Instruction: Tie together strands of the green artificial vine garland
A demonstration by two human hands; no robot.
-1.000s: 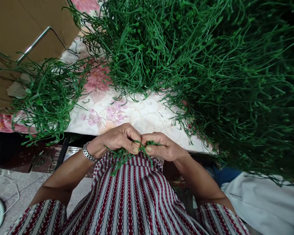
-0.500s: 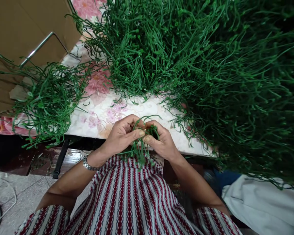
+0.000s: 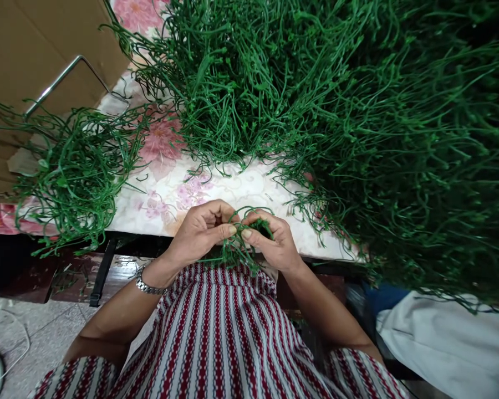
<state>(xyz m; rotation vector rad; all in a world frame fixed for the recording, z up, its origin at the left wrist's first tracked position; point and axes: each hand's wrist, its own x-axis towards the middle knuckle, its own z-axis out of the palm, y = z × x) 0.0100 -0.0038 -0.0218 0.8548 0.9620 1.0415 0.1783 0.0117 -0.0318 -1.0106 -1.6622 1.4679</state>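
Thin green stems, like artificial plant sprigs (image 3: 235,252), are gathered between my two hands at the table's front edge. My left hand (image 3: 205,227) pinches some stems between thumb and fingers; its wrist wears a metal watch. Right beside it, my right hand (image 3: 272,238) is closed on the same bunch, thumb against the stems, with a dark green clump inside its curled fingers. Loose ends hang below both hands over the striped clothing. How the stems join between the fingertips is too small to make out.
A huge heap of green stems (image 3: 249,94) covers the table's back and right. A smaller pile (image 3: 72,172) lies left on the floral tablecloth (image 3: 158,194). Behind it stand a bent metal rod (image 3: 54,86) and a cardboard box (image 3: 37,39). Pale cloth (image 3: 436,338) is at lower right.
My hands stay together at the table edge and have shifted slightly. The hanging stem ends now reach less far down. The whole view has moved a little.
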